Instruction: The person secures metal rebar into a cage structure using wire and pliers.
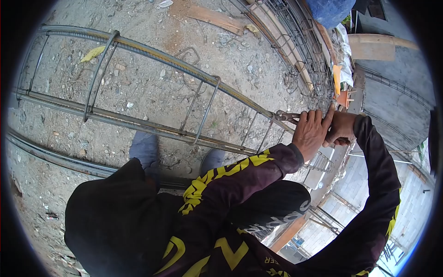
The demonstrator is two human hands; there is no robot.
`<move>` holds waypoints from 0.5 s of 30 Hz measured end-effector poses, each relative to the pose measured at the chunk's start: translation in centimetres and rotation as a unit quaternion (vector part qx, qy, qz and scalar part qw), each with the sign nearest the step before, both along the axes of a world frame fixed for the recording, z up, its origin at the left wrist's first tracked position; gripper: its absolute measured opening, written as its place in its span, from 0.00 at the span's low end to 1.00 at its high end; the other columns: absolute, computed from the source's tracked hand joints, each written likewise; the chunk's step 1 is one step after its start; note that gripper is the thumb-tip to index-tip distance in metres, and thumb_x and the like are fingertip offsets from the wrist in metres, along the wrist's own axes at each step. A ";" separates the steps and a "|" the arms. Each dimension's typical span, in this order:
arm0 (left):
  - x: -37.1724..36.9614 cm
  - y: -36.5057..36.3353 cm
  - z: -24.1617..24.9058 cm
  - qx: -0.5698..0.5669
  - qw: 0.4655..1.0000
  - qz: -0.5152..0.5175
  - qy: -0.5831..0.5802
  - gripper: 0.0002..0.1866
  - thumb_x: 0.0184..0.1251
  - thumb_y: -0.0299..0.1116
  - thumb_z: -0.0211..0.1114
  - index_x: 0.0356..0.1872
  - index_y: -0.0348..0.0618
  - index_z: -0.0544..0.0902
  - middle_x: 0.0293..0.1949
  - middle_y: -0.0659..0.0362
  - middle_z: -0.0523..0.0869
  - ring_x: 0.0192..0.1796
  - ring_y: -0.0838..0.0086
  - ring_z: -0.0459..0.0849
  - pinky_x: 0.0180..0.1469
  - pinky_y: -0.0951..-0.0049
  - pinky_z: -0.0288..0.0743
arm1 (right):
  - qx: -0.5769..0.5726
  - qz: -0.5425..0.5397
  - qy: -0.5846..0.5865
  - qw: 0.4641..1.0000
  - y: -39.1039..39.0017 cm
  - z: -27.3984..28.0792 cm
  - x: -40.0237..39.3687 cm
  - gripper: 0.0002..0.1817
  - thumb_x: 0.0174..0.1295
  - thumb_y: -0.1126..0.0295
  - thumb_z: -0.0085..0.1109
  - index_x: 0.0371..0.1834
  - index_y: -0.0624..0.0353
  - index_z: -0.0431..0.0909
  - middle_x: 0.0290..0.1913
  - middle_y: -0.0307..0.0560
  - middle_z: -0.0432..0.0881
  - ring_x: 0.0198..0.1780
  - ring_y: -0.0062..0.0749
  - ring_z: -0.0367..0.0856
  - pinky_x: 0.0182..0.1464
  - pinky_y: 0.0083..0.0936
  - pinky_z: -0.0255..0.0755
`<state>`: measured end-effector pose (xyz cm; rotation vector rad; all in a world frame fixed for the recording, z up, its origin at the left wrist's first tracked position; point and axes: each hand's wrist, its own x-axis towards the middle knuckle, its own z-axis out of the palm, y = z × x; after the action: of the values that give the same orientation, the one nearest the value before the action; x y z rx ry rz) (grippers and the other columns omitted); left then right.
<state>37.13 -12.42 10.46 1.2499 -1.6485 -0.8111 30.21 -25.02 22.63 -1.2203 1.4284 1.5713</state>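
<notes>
A long rebar cage of straight bars and bent stirrups lies across the gravel ground in front of me. My left hand rests over its top bar at the right end, fingers curled over the steel. Just left of those fingers, the jaws of metal pincers bite at a joint between the bar and a stirrup. My right hand is closed just behind the left hand, around what look like the pincers' handles, which are mostly hidden. Both arms wear dark sleeves with yellow markings.
A second rebar cage lies at the top right beside wooden planks. Loose long bars run along the ground at the left. A single bent stirrup lies on the gravel. A grey block wall stands at the right.
</notes>
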 end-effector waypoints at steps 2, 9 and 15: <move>-0.4 -0.9 -1.0 0.008 0.999 -0.042 0.019 0.38 0.63 0.35 0.62 0.74 0.34 0.61 0.37 0.56 0.78 0.41 0.66 0.78 0.50 0.63 0.66 | 0.073 -0.175 0.051 0.981 -1.0 0.1 0.5 0.27 0.45 0.59 0.83 0.37 0.69 0.81 0.22 0.43 0.84 0.16 0.24 0.80 0.21 0.25 0.76; -1.4 -4.1 -2.6 0.083 0.985 -0.095 0.122 0.21 0.52 0.25 0.66 0.48 0.36 0.72 0.33 0.51 0.84 0.38 0.55 0.85 0.45 0.57 0.73 | -0.324 0.595 -0.079 0.731 5.5 0.9 -0.5 0.19 0.53 0.66 0.67 0.49 0.55 0.79 0.35 0.46 0.78 0.39 0.42 0.82 0.43 0.38 0.72; -1.2 -2.5 -2.2 0.051 0.990 -0.027 0.128 0.23 0.58 0.24 0.61 0.57 0.31 0.71 0.44 0.49 0.81 0.46 0.58 0.81 0.51 0.60 0.70 | -0.305 0.476 -0.084 0.820 4.6 -0.9 -3.8 0.10 0.53 0.70 0.61 0.40 0.55 0.81 0.29 0.47 0.82 0.35 0.43 0.85 0.37 0.42 0.76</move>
<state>35.90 -14.88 8.31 1.1209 -1.4533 -1.0550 26.44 -20.39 21.78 -2.6979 1.2905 1.5188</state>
